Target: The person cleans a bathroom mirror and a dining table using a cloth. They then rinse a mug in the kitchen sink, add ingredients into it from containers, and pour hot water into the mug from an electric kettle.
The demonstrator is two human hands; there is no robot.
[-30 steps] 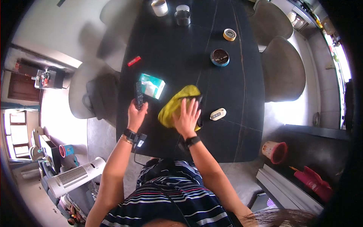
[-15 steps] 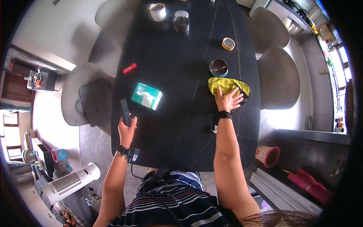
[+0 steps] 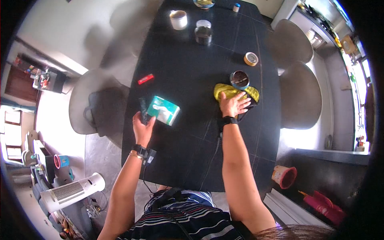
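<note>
The right hand (image 3: 231, 106), fingers spread flat on the yellow cloth (image 3: 223, 89) at the open tin (image 3: 240, 80) on the table (image 3: 188, 80), could spill the tin by pushing forward, while the left hand (image 3: 142, 131), fingers closed around the remote (image 3: 143, 109), could bump the tissue pack (image 3: 164, 111).

One camera on the person's head looks forward and down over the table (image 3: 188, 100). Both forearms reach away from it.
</note>
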